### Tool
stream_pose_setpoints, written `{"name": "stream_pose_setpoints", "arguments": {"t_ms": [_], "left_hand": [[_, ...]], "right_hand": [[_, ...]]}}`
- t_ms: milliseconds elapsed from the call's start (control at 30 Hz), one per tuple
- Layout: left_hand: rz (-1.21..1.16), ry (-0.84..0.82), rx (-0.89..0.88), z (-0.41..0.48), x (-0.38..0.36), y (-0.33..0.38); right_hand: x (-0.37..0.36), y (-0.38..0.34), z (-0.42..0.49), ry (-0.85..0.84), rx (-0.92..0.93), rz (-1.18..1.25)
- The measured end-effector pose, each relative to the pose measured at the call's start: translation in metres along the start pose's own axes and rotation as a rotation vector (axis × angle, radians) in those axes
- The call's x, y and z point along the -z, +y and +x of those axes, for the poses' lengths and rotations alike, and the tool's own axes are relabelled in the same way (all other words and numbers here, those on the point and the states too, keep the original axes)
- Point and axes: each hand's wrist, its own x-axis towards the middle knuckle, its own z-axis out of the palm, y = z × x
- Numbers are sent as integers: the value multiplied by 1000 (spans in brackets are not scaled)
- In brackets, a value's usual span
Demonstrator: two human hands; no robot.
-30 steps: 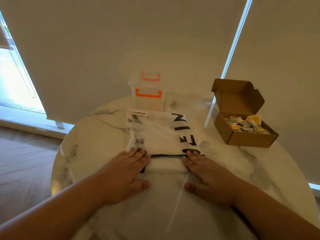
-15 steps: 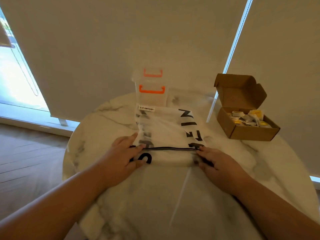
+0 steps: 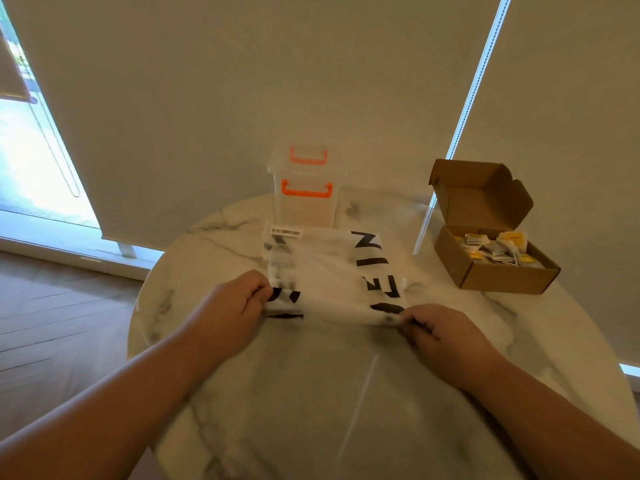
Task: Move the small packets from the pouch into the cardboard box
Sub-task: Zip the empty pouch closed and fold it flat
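Two sets of curled fingers [image 3: 258, 292] pinch the near edge of the pouch [image 3: 325, 271], one at each corner: the left hand [image 3: 228, 306] grips the near left corner and the right hand [image 3: 440, 336] the near right corner, thumbs and fingertips closed on the plastic. Whether that edge is lifted clear of the desk [image 3: 311, 393] cannot be told; the rest of the pouch lies flat on the round, marble-patterned top. The pouch is translucent white, with large black letters along both long sides and a barcode label [image 3: 285, 231] at its far left corner; its contents cannot be made out. Right of the pouch and well apart from it stands the cardboard box [image 3: 491, 275], its lid flap raised at the back, with the small packets [image 3: 495, 249], white and yellow, heaped inside. Just beyond the pouch's far edge stands a clear plastic tub [image 3: 306, 209] with orange latches. Bare forearms run from both hands toward the camera, on the near side of the pouch. Behind the pouch, past the desk's rim, pale roller blinds [image 3: 242, 81] hang, with a bright strip of daylight between two of them. Far to the pouch's left a window [image 3: 27, 150] glares above a wooden floor [image 3: 52, 306].
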Motion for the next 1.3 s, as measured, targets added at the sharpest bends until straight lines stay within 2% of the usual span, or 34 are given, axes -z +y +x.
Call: {"name": "stream_pose_setpoints", "arguments": {"t_ms": [133, 267, 433, 533, 567, 600, 633, 700, 767, 900, 1167, 1233, 1300], "left_hand": [[78, 7, 79, 15, 1, -6], [257, -20, 142, 23, -9, -7], [393, 123, 133, 23, -13, -3], [301, 323, -60, 21, -12, 15], [253, 303, -160, 20, -13, 25], [241, 197, -263, 19, -17, 35], [283, 32, -344, 17, -24, 45], [442, -301, -359, 16, -40, 56], [589, -495, -272, 17, -51, 52], [650, -502, -253, 19, -57, 39], [660, -528, -179, 32, -45, 20], [566, -522, -197, 32, -40, 11], [283, -368, -170, 27, -30, 4]], "right_hand": [[6, 2, 18, 88, -175, 263], [-5, -1, 34, 16, -232, 67], [-23, -4, 38, 104, -216, -45], [-20, -9, 37, 229, -209, -89], [-17, -16, 35, 296, -152, -118], [-15, -25, 34, 323, -68, -134], [-13, -37, 32, 279, 18, -127], [-19, -60, 31, 40, 132, -109], [-36, -66, 32, -177, 121, -219], [-54, -49, 36, -241, 52, -277], [-21, 2, 35, -283, -104, -327], [-19, 8, 33, -292, -92, -338], [-22, 8, 34, -259, -82, -326]]}}
